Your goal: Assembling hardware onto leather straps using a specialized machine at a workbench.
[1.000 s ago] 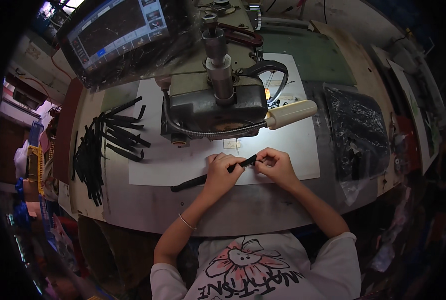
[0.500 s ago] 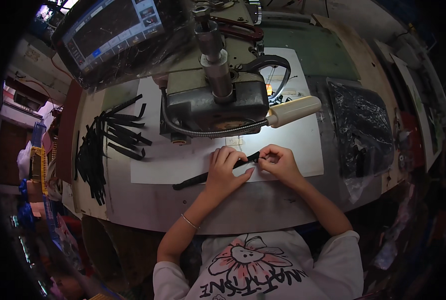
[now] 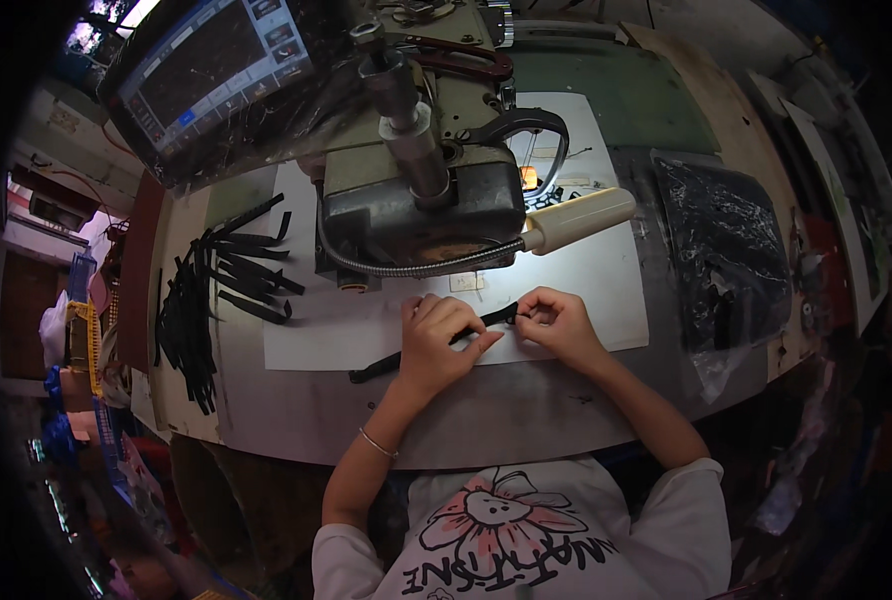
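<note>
Strip (image 3: 500, 315) before machine (image 3: 421, 215), strip pile (image 3: 188, 325) left, bag (image 3: 728, 240) right, sheet (image 3: 311, 335) beneath

The left hand (image 3: 436, 345) lies across the black strip (image 3: 376, 368), thumb apart from the forefinger. The right hand (image 3: 563, 328) pinches the strip's upper end between its fingers. Beneath lies a white sheet (image 3: 311, 335) on the grey surface (image 3: 526, 420). Loose black strips (image 3: 188, 330) (a fanned pile) lie left; the machine head (image 3: 426, 215) stands beyond.

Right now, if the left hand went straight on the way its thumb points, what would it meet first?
Most likely the right hand, at one end of the black strip; the thumb of the left hand points rightward and slightly forward, toward it. Relative height is hard to judge.
</note>
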Available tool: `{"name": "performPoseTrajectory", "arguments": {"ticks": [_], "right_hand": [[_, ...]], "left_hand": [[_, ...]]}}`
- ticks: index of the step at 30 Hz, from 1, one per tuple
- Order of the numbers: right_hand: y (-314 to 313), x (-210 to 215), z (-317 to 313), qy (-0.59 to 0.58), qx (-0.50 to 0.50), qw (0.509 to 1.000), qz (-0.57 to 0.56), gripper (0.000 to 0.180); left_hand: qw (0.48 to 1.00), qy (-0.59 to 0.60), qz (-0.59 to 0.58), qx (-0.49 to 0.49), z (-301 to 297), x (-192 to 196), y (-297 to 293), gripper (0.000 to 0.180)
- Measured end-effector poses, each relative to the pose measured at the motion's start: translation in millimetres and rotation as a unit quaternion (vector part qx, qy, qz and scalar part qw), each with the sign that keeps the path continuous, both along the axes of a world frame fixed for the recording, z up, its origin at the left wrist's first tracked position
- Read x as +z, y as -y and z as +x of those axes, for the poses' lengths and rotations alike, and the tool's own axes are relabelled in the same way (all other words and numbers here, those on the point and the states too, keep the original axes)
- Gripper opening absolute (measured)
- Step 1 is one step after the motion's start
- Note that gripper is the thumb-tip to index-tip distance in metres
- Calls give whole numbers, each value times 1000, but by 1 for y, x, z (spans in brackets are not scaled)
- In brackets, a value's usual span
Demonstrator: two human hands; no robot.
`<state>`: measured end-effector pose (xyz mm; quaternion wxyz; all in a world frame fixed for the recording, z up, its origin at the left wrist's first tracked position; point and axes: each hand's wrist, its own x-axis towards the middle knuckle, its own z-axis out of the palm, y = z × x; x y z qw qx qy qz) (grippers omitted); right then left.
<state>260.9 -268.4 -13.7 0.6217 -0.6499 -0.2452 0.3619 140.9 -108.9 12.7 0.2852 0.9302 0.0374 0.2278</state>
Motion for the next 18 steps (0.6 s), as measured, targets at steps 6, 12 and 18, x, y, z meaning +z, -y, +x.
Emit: {"name": "performPoseTrajectory", "arguments": {"ticks": [6,12,18], "right_hand": [[-1,2,-2,7,4,1000,1,7],[-1,3,-1,5,6,1000,-4,7],[1,2,0,17,15,1000,-20,8]], "left_hand": [[998,44,29,45,11,-6,6,12],[999,9,15,45,12,-20,8,6],[965,-66,-241,79,11,-23,1,7]]}}
